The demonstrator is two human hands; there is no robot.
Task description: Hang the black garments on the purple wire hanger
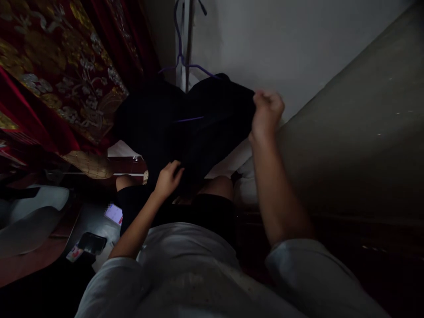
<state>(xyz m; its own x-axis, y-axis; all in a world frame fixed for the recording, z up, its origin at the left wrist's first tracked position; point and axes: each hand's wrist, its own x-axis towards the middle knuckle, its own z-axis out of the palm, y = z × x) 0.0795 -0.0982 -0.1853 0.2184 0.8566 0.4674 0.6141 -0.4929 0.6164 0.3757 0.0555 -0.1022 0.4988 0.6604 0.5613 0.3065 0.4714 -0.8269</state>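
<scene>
A black garment (212,128), perhaps a shirt or jacket, hangs from a purple hanger (198,67) in front of me. Its exact cut is lost in the darkness. My right hand (267,112) is closed on the garment's right edge, holding it stretched out sideways and slightly blurred. Lower down, at the garment's front, my left hand (168,179) has its fingers bent and pinched against the cloth. Between the two halves of the garment, the hanger's lower bar shows as a thin purple line.
A metal post (186,44) stands behind the hanger, against a pale wall (281,44). Red cloth with gold and silver embroidery (66,66) hangs at the left. Below it are a lit phone (114,213) and a dark device (92,243). A grey-green slanted surface (357,132) bounds the right side.
</scene>
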